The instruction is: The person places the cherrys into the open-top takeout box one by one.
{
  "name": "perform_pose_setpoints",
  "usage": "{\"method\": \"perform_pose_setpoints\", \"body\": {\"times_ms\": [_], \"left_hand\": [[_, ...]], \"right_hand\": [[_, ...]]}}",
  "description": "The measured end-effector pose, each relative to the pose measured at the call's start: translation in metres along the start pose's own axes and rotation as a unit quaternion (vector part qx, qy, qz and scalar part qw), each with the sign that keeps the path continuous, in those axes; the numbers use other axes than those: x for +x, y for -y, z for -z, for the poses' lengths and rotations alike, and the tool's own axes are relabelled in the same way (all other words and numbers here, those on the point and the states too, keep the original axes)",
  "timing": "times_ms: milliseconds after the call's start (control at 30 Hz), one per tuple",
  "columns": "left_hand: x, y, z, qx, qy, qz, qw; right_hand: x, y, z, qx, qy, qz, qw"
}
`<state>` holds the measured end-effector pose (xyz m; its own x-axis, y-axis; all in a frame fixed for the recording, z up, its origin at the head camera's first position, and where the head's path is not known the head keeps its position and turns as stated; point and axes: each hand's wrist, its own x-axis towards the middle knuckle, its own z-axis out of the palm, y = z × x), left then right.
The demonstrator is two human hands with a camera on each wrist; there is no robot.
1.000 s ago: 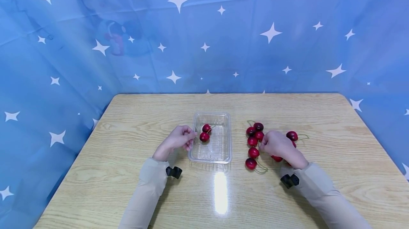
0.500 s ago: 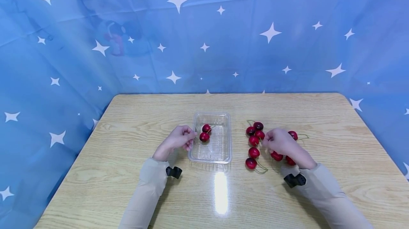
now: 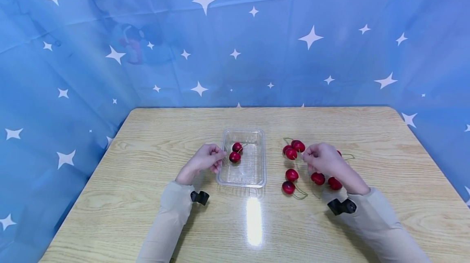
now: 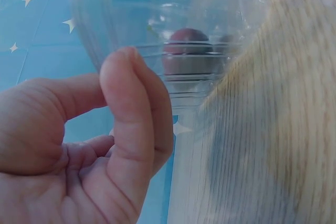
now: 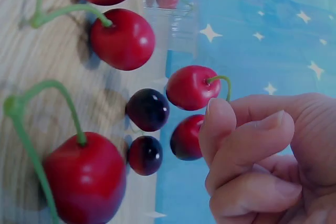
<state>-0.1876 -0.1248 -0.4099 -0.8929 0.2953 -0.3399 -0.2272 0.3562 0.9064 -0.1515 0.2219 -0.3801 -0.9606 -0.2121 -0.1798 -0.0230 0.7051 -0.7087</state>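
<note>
My right hand pinches the green stems of two red cherries and holds them just above the table. In the right wrist view the fingertips close on the stem of one cherry, and the second hangs below it. Several more cherries lie loose on the table around that hand. A clear plastic tray holds two cherries. My left hand rests against the tray's left wall with its fingers loosely curled and nothing between them.
The wooden table is ringed by a blue star-patterned cloth at the back and on both sides. Two dark cherries lie under the lifted pair. A bright glare spot lies in front of the tray.
My right hand has shifted right and away from me, raising a pair of cherries by their stems. Cherries it covered now show. The left hand and tray have not moved.
</note>
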Motion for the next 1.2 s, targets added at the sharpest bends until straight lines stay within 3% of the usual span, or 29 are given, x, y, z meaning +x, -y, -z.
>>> {"method": "perform_pose_setpoints", "body": {"times_ms": [233, 533, 900, 1133, 1200], "left_hand": [[-0.001, 0.000, 0.001, 0.002, 0.005, -0.008, 1.0000], [-0.001, 0.000, 0.002, 0.004, 0.006, -0.011, 0.9999], [-0.001, -0.001, 0.002, 0.005, 0.016, -0.007, 0.9998], [-0.019, -0.022, 0.001, 0.005, 0.020, -0.015, 0.9997], [-0.017, -0.018, 0.001, 0.003, 0.014, -0.017, 0.9997]], "right_hand": [[0.000, 0.009, 0.004, 0.010, -0.014, 0.030, 0.999], [0.006, 0.024, 0.006, -0.023, -0.019, 0.064, 0.997], [0.024, 0.043, -0.005, -0.013, -0.008, 0.077, 0.997], [0.037, 0.051, -0.015, 0.007, 0.011, 0.102, 0.995], [0.041, 0.054, -0.018, 0.011, 0.018, 0.103, 0.994]]}}
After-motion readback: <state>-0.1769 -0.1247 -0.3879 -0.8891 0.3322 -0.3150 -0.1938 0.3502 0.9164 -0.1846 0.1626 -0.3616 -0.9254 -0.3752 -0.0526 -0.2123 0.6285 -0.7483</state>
